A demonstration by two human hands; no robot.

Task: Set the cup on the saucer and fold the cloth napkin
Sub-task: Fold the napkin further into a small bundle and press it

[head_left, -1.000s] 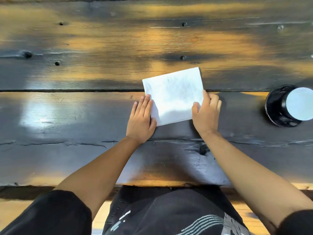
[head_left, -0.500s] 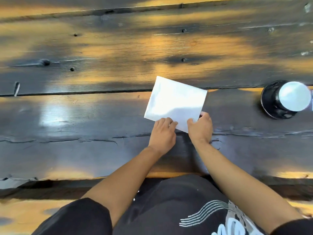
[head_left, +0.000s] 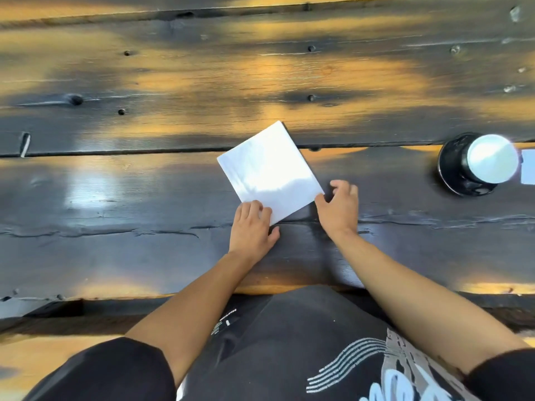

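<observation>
The folded white cloth napkin (head_left: 269, 169) lies turned like a diamond on the dark wooden table (head_left: 144, 212). My left hand (head_left: 252, 224) rests on its near corner, fingers curled on top and thumb beside the edge. My right hand (head_left: 338, 206) holds the napkin's right corner between thumb and fingers. Far to the right stands the black cup (head_left: 489, 163) with a white top, sitting on the black saucer (head_left: 451, 175); neither hand is near it.
A gap between planks (head_left: 115, 151) runs across the table behind the napkin. A small white object (head_left: 528, 166) shows at the right edge beside the saucer. The table's near edge (head_left: 115, 296) lies just above my lap.
The napkin has been turned on the table and pulled nearer. My hands moved from its sides to its near and right corners. The camera view shifted.
</observation>
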